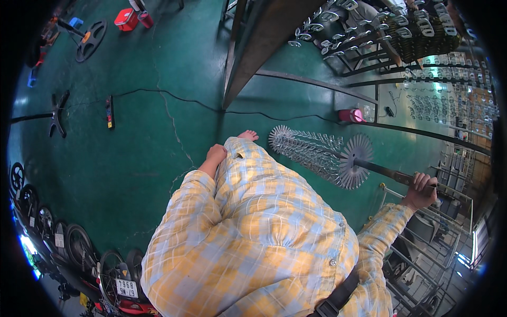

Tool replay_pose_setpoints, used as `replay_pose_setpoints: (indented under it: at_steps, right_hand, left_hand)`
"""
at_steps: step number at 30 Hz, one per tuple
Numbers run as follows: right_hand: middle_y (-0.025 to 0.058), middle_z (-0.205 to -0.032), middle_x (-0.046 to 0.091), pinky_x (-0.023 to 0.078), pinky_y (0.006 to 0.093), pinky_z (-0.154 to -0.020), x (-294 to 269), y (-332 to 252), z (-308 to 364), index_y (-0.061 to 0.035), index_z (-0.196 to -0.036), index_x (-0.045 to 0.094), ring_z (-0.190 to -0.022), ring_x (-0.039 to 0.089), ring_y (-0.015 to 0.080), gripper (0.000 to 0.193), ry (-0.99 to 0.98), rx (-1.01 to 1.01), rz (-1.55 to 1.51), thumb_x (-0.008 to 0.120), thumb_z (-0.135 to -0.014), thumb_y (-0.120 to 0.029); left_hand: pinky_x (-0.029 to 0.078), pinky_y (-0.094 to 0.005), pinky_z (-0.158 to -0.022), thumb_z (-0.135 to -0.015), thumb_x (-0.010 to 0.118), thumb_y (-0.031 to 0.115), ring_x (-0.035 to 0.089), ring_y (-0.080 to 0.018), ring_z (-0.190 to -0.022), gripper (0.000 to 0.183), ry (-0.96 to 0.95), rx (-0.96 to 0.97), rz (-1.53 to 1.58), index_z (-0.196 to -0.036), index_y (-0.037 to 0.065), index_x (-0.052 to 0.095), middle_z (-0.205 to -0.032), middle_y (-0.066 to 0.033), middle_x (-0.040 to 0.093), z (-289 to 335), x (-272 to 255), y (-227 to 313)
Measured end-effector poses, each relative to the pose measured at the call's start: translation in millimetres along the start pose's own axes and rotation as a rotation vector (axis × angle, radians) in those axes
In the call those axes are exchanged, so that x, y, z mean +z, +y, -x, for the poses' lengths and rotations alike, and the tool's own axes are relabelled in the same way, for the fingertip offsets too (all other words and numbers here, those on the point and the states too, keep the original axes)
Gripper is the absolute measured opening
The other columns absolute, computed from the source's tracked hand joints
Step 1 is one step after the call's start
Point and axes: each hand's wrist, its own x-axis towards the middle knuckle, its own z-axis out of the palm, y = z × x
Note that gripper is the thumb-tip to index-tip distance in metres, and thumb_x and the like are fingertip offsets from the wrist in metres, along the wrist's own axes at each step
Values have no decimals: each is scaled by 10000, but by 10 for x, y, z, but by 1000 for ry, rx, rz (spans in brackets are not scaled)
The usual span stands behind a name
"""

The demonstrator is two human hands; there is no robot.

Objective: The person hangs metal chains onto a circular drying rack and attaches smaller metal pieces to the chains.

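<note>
My right hand (421,191) is wrapped around the end of a dark metal pole (388,171) at the right. Along this pole sit two slotted round discs (356,161), with many small shiny wire-like metal parts (311,149) strung between them. The assembly slants away from me, its far disc low over the green floor. My left hand (215,155) is closed against the edge of my plaid shirt (264,211); whatever its fingers hold, if anything, is hidden. A bare foot (248,136) shows just beyond the shirt.
A dark steel beam and frame (253,47) stand ahead. Racks hung with metal parts (422,26) fill the far right. A black cable (195,100) crosses the floor to a power strip (110,112). Motorbikes (105,280) line the near left; a metal cart (433,232) stands right.
</note>
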Motion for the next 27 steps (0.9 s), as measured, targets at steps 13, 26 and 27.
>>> replay_pose_setpoints:
  at_steps: [13, 26, 27]
  right_hand:
    - [19, -498, 343, 288, 262, -485, 24, 3, 6, -107, -657, 375, -448, 317, 123, 317, 5, 0, 0, 496, -768, -379]
    - [23, -497, 347, 295, 266, -499, -5, 5, 17, -109, -667, 380, -454, 321, 128, 315, 66, -5, 14, 491, -761, -389]
    - [23, -496, 345, 295, 266, -497, -9, 3, 20, -108, -668, 383, -453, 319, 127, 315, 71, -8, 19, 492, -759, -389]
  left_hand:
    - [479, -392, -774, -713, 581, 219, 593, -303, -896, 199, 9, -5, -10, -864, 135, 678, -956, -110, 627, 34, 2, 28]
    - [472, -389, -785, -734, 543, 214, 589, -295, -904, 204, -3, 20, -19, -869, 146, 681, -968, -105, 624, 72, 13, 6]
    - [473, -388, -784, -734, 544, 214, 589, -294, -904, 204, -1, 20, -15, -869, 145, 681, -965, -104, 625, 76, 22, -1]
